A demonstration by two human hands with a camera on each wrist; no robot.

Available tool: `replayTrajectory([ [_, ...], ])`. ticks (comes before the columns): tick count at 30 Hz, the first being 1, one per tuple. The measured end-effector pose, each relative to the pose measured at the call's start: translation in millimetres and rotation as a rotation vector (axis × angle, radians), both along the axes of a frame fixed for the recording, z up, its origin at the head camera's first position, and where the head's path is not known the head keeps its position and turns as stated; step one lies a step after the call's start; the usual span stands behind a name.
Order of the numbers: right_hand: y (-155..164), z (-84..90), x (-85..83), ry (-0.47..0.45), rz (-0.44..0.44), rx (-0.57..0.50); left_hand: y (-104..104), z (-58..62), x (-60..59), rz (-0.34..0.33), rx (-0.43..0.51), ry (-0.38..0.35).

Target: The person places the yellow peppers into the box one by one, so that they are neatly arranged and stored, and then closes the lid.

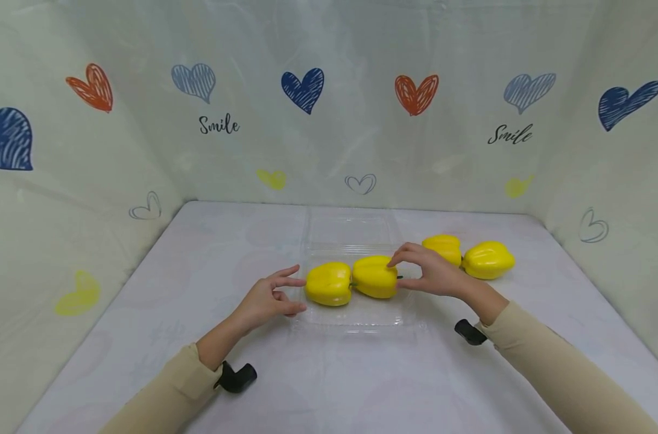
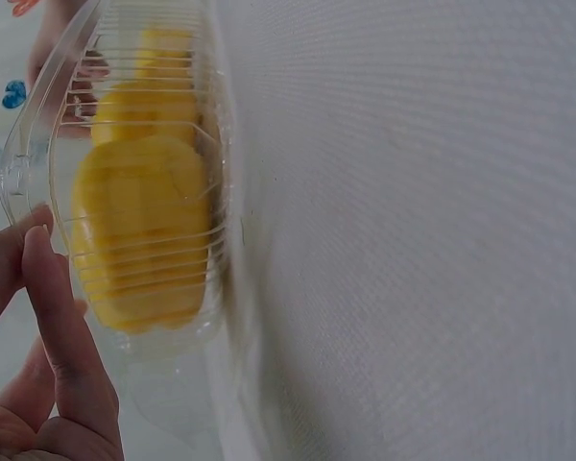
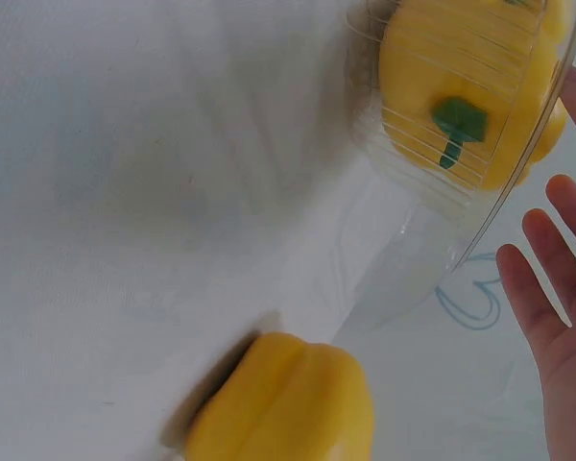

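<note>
On the white tabletop (image 1: 361,386), a clear, ribbed plastic container (image 1: 372,316) lies open, its lid (image 1: 350,230) toward the far edge. The left hand (image 1: 263,301) touches the container's left rim, fingers loosely parted, with no visible grip. The right hand (image 1: 434,271) spreads thumb and fingers at a glossy yellow bell pepper (image 1: 374,280); any hold cannot be told. It and its yellow twin (image 1: 329,284) sit inside; a third pepper (image 1: 442,246) and fourth pepper (image 1: 490,259) lie near the tabletop's far right corner. They look light, stiff, slippery, best held round the shoulders; the thin container probably flexes.
</note>
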State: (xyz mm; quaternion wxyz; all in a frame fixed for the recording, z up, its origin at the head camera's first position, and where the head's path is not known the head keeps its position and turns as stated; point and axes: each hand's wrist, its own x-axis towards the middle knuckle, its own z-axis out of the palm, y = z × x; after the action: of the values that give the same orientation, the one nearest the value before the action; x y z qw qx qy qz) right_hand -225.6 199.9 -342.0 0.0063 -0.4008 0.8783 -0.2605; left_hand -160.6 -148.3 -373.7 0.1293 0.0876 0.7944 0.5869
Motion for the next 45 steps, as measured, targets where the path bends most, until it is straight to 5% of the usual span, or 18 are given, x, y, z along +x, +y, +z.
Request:
replayTrajectory([
  [38, 52, -6.7, 2.2, 0.131, -0.184, 0.008, 2, 0.5, 0.7, 0.027, -0.024, -0.009],
  [45, 53, -4.5, 5.6, 0.176, -0.138, -0.009, 0, -0.9, 0.3, 0.02, -0.008, -0.012],
])
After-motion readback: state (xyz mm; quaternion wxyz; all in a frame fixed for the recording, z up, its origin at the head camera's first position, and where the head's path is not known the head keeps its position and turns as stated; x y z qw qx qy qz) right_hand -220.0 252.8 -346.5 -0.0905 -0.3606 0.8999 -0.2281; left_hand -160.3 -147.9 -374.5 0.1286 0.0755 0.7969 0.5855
